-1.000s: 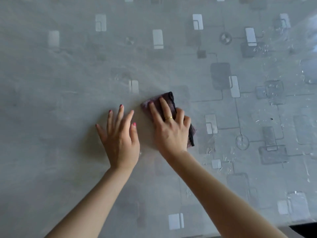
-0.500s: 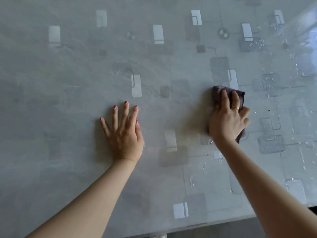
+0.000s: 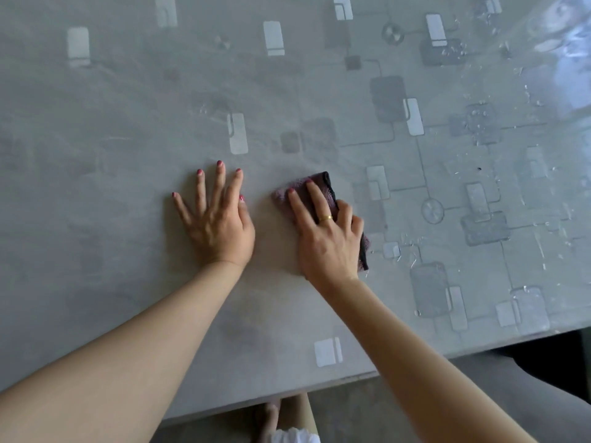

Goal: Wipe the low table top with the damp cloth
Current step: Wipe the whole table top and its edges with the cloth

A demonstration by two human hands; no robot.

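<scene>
The low table top [image 3: 128, 123] is grey with a pattern of pale and dark rectangles under a glossy clear cover. A dark purple damp cloth [image 3: 319, 183] lies folded near the middle of it. My right hand [image 3: 326, 235] presses flat on the cloth, fingers spread over it, hiding most of it. Just left of it, my left hand [image 3: 217, 219] rests palm down on the bare surface with its fingers apart, holding nothing.
Water drops and streaks [image 3: 479, 123] speckle the right part of the top. The table's near edge [image 3: 287, 394] runs along the bottom, with grey floor [image 3: 367, 410] and my foot [image 3: 271, 414] below it. A bright reflection [image 3: 563, 36] sits at the far right corner.
My right hand has slid the cloth back to the left, from the right side to close beside my left hand. The left hand has stayed planted on the table.
</scene>
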